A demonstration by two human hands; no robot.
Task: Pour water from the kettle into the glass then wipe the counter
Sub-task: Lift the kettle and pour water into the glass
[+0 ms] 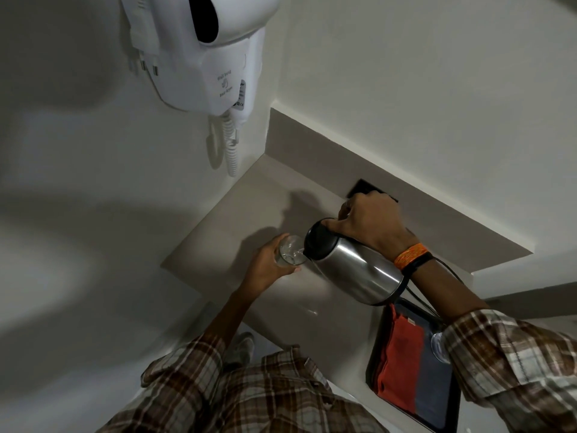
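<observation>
Item: pour in progress, logged against the kettle [352, 270].

Kettle: I am tilting it steeply, spout meeting the rim of the glass [290, 252], just left of it, both above the counter [249, 207].

Risk, as I am judging it: the glass mouth is narrow, so over-tilting or a drifting spout could be sending water onto the counter; the cord trailing right of the kettle could be tugging it.

Right hand [368, 226]: fingers clenching the kettle's handle.

Left hand [265, 267]: fingers curling round the glass, gripping it.

Tray [456, 401], below-right of the kettle: holding a folded orange cloth [396, 360].
</observation>
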